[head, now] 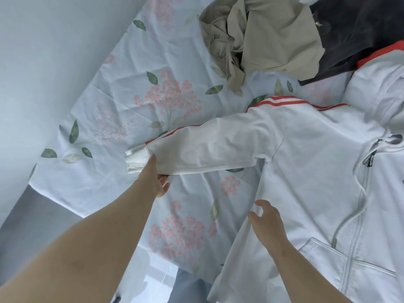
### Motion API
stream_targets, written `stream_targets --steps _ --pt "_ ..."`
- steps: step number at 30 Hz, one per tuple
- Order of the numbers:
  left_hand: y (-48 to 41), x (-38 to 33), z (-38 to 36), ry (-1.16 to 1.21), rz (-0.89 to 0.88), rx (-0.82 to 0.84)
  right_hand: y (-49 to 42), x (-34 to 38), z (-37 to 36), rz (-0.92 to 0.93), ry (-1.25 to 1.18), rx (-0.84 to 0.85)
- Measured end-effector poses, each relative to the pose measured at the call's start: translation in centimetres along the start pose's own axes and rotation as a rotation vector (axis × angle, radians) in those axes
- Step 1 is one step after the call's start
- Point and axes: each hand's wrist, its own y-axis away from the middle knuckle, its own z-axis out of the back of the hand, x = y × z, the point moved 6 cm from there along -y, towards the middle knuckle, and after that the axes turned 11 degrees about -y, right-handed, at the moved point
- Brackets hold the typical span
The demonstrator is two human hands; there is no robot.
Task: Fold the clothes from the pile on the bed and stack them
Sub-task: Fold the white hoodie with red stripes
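So the white zip jacket [306,149] with red stripes is spread out front-up on the flowery bed [122,101], with one sleeve [207,145] stretched straight out to the left. The left hand [156,180] is right at the cuff [136,158] end. One of its fingers [152,162] lies on top of the sleeve and the rest sit just below its lower edge, and honestly I can't tell if it's actually pinching the cloth. The right hand [267,221] is over the jacket's side edge below the armpit, fingers [262,204] loose and spread, gripping nothing. A beige garment [269,36] and a dark garment [360,29] are heaped at the far end.
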Motion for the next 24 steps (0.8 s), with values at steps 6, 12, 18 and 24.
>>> stream_targets --steps 6,12,18,24 --pt "0.2 -4.0 -2.3 0.393 -0.059 0.106 -0.2 0.1 0.7 -0.020 -0.018 -0.024" --pt "5.6 -13.0 -1.0 0.646 -0.403 0.374 0.5 1.6 2.5 -0.010 -0.083 -0.053" --pt "10.5 -15.7 -4.4 0.350 -0.672 0.420 0.6 2.5 4.8 0.017 -0.149 -0.106" --pt "15.5 -10.7 -13.4 -0.040 -0.869 0.434 1.1 0.0 8.4 -0.008 -0.256 -0.176"
